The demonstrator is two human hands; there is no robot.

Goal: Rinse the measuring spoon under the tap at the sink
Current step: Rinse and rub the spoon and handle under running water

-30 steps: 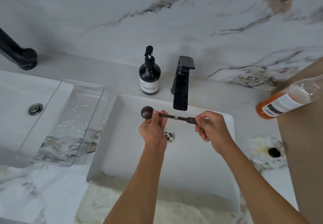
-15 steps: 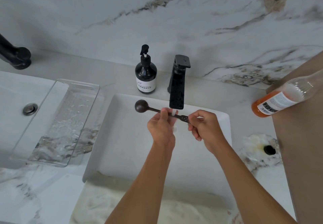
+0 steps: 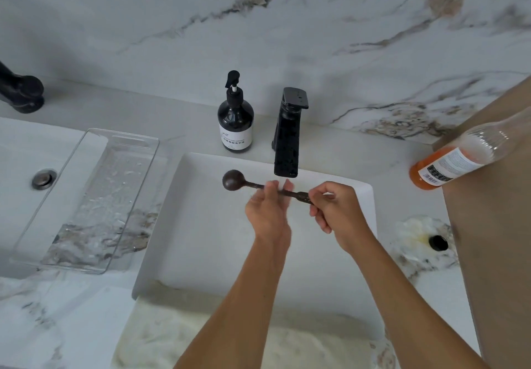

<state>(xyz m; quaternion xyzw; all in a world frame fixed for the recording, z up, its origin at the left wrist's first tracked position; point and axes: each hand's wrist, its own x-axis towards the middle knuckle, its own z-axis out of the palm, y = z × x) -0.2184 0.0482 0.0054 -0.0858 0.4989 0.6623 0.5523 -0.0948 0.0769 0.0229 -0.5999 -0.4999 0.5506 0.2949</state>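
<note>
Rt hand (image 3: 334,210) pinching spoon (image 3: 233,179) at handle end, under tap (image 3: 287,138). Lt hand (image 3: 268,213) fingers (image 3: 271,189) curled round handle middle, bowl past them to the left, over sink (image 3: 201,225).

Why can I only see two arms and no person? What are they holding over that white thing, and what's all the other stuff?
The camera sits on the person's head and looks down, so you see only their arms, just as you see yours. The white thing is a sink, set in a marble counter. Above it stands a black tap. The hands hold a dark measuring spoon under the tap, sideways. The right hand pinches the handle's end. The left hand grips the middle of the handle, and the round scoop sticks out to the left. Behind the sink is a black soap pump bottle. On the left lies a clear plastic tray. On the right is a bottle of orange liquid.
</note>
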